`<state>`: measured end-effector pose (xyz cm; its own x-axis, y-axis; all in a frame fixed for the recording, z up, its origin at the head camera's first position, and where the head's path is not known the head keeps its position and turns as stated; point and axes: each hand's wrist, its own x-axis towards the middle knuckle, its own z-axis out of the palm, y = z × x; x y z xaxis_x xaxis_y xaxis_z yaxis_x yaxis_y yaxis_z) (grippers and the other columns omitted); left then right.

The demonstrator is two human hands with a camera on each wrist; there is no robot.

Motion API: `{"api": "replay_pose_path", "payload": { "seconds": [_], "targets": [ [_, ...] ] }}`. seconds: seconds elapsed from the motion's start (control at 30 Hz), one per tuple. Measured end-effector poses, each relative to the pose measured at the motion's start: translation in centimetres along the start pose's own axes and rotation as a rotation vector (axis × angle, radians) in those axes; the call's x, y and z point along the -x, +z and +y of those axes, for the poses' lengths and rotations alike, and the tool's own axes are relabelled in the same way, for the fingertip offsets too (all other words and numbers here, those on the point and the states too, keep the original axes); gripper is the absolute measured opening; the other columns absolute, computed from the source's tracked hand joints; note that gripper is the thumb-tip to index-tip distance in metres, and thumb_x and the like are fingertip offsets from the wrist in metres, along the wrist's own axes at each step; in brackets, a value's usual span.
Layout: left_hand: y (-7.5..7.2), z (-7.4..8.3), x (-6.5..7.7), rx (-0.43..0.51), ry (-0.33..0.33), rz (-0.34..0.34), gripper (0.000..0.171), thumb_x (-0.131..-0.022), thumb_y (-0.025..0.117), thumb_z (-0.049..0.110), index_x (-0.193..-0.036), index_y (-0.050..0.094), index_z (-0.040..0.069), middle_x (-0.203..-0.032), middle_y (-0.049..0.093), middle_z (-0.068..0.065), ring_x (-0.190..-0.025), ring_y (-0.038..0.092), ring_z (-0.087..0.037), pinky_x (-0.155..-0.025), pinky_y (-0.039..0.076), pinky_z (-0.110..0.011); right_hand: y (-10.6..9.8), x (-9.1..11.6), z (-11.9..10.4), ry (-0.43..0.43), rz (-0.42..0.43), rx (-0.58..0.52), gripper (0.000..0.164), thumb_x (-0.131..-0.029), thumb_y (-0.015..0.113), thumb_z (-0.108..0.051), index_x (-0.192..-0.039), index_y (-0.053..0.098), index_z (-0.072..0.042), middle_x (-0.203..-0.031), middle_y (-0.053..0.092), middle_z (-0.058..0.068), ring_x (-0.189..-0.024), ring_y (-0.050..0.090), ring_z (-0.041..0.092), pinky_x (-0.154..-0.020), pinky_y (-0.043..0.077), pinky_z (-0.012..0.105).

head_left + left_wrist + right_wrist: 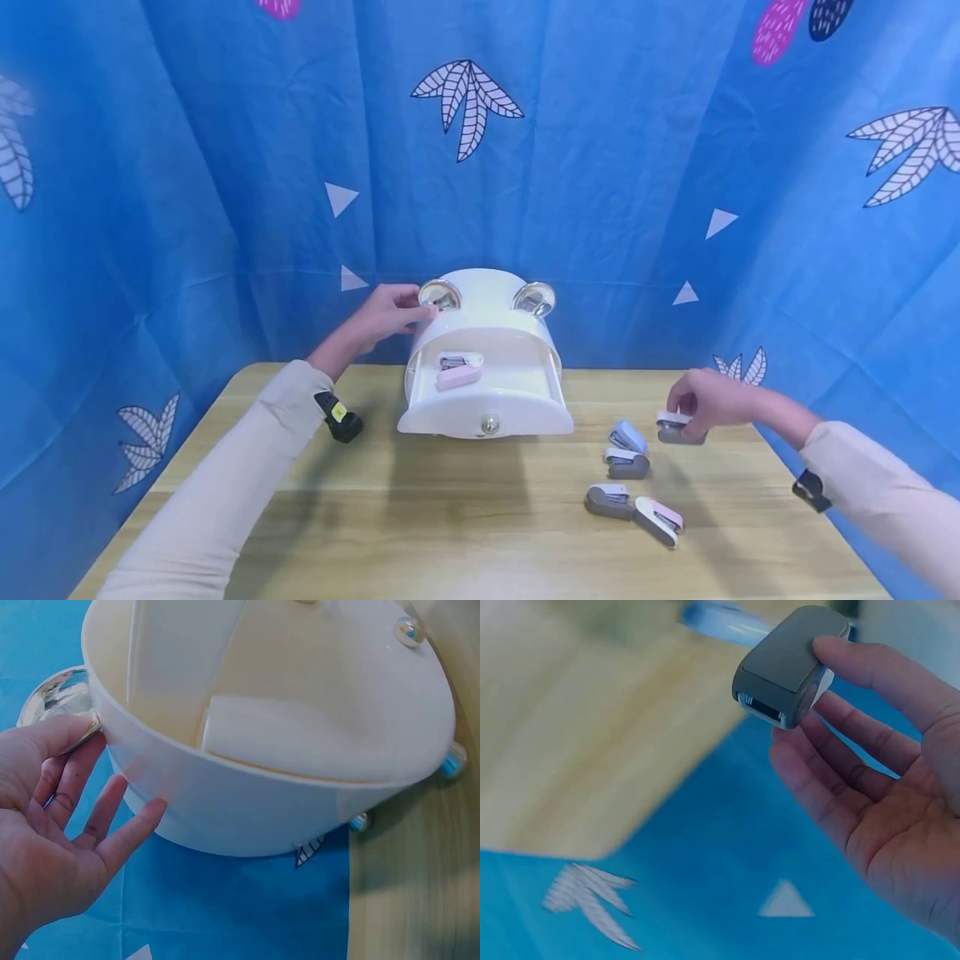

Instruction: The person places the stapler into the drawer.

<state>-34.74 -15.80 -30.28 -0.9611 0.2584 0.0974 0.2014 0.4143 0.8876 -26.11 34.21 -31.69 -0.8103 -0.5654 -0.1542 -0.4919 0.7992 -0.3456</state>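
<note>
Gripping the grey-and-white stapler (672, 432) above the table (450, 533) in the head view, the right hand (712, 398) probably needed a light hold clear of the loose staplers (628, 469). The left-wrist view showed the left hand (56, 840) pinching a silver disc (56, 697), partly hidden overhead; the right-wrist view revealed the slotted end (763, 709).

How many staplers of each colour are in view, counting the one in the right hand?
Grey-and-white staplers: 3 (1 in the right hand, 2 on the table)
Pink-and-white staplers: 2 (1 in the drawer, 1 on the table)
Blue stapler: 1 (on the table)
Total: 6
</note>
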Motion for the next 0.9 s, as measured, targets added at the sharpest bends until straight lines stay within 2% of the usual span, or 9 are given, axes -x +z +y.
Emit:
{"api": "replay_pose_path", "payload": {
  "seconds": [0.17, 0.33, 0.63, 0.9],
  "targets": [
    [-0.3, 0.2, -0.2, -0.005, 0.015, -0.017, 0.029, -0.098, 0.069, 0.026, -0.118, 0.067, 0.004, -0.115, 0.069, -0.02, -0.114, 0.064, -0.033, -0.1, 0.055, -0.055, -4.0, -0.9, -3.8, 0.023, -0.015, 0.065, 0.021, -0.076, 0.084, -0.005, -0.094, 0.075, -0.01, -0.075, 0.066, -0.006, -0.065, 0.054, 0.009, -0.057, 0.047, 0.022],
    [-0.4, 0.2, 0.0, -0.003, 0.015, -0.029, 0.029, -0.098, 0.069, 0.025, -0.118, 0.067, 0.004, -0.118, 0.069, -0.022, -0.116, 0.064, -0.034, -0.1, 0.055, -0.055, -6.3, -1.7, -7.4, -0.019, -0.004, 0.08, 0.018, -0.079, 0.084, -0.007, -0.094, 0.076, -0.015, -0.076, 0.068, -0.007, -0.066, 0.056, 0.011, -0.059, 0.05, 0.024],
    [-0.2, 0.1, 0.8, 0.025, 0.002, -0.025, 0.03, -0.098, 0.069, 0.024, -0.116, 0.066, 0.001, -0.113, 0.068, -0.02, -0.116, 0.062, -0.036, -0.1, 0.055, -0.055, -8.0, -4.0, -13.7, -0.146, 0.058, 0.157, 0.02, -0.08, 0.084, -0.007, -0.098, 0.079, -0.014, -0.083, 0.07, -0.005, -0.072, 0.058, 0.01, -0.064, 0.054, 0.023],
    [-0.4, 0.6, 0.2, 0.004, -0.022, -0.05, 0.029, -0.099, 0.068, 0.025, -0.116, 0.064, 0.001, -0.116, 0.065, -0.019, -0.122, 0.06, -0.037, -0.103, 0.053, -0.056, -8.3, -6.0, -16.8, -0.243, 0.055, 0.134, 0.02, -0.084, 0.081, -0.007, -0.103, 0.079, -0.013, -0.086, 0.07, -0.003, -0.078, 0.058, 0.014, -0.069, 0.055, 0.026]
  ]
}}
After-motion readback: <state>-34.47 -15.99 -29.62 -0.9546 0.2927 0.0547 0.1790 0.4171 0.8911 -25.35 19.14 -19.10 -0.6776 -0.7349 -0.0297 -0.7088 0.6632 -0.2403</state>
